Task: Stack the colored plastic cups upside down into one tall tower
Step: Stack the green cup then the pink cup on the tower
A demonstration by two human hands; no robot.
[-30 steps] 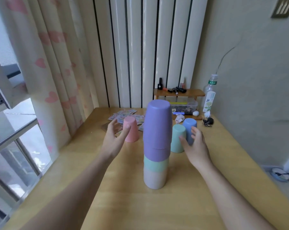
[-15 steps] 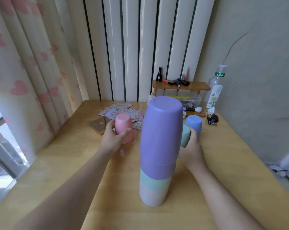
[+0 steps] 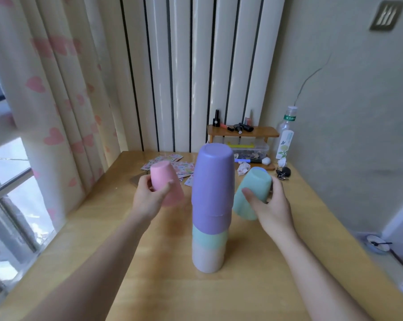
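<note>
1. In the left hand (image 3: 147, 200) a pink cup (image 3: 166, 184) is held upside down, the grip closed around its side with the thumb across the front; the cup is tilted and raised off the table (image 3: 149, 286).
2. In the right hand (image 3: 269, 205) a green cup (image 3: 251, 193) is held, the grip closed around its wall, base up and tilted toward the tower; a blue edge, seemingly of another cup, is seen just behind its top.
3. Between the two hands the tower (image 3: 211, 209) is found standing on the table: a pale beige cup at the bottom, a mint cup over it, and two purple cups on top, all inverted. Neither hand is touching it.
4. Behind the tower, patterned cards (image 3: 179, 164) are spread on the table, with a crumpled paper (image 3: 243, 169) and a brush (image 3: 256, 161) near them.
5. Against the far wall a small wooden shelf (image 3: 242, 132) with cosmetics is set, with a clear bottle (image 3: 286, 135) beside it and keys (image 3: 282, 172) close by.
6. At the left a heart-patterned curtain (image 3: 57, 100) is hung.
</note>
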